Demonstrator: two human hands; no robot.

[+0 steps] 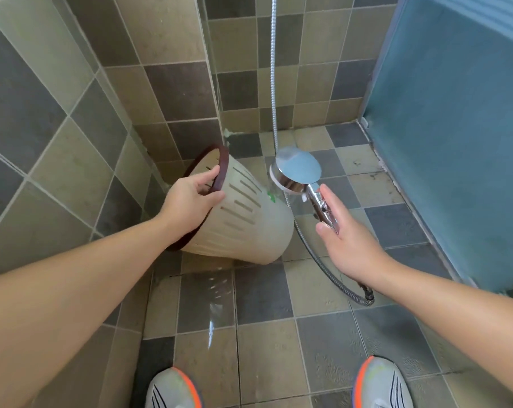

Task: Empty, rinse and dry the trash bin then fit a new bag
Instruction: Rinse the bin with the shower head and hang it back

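A cream plastic trash bin [249, 219] with slotted sides and a dark brown rim is tipped on its side above the tiled floor, its mouth facing left toward the wall. My left hand [190, 201] grips the rim, fingers inside and thumb on the outer wall. A chrome shower head [298, 172] points at the bin's side from the right. My right hand [346, 234] holds its handle in the palm, with the fingers stretched out along it. The inside of the bin is hidden.
The metal shower hose [323, 263] loops down to the floor and another length hangs along the wall [274, 69]. Water glistens on the floor tiles [217, 293] below the bin. A blue frosted door panel [455, 128] stands at the right. My two shoes show at the bottom edge.
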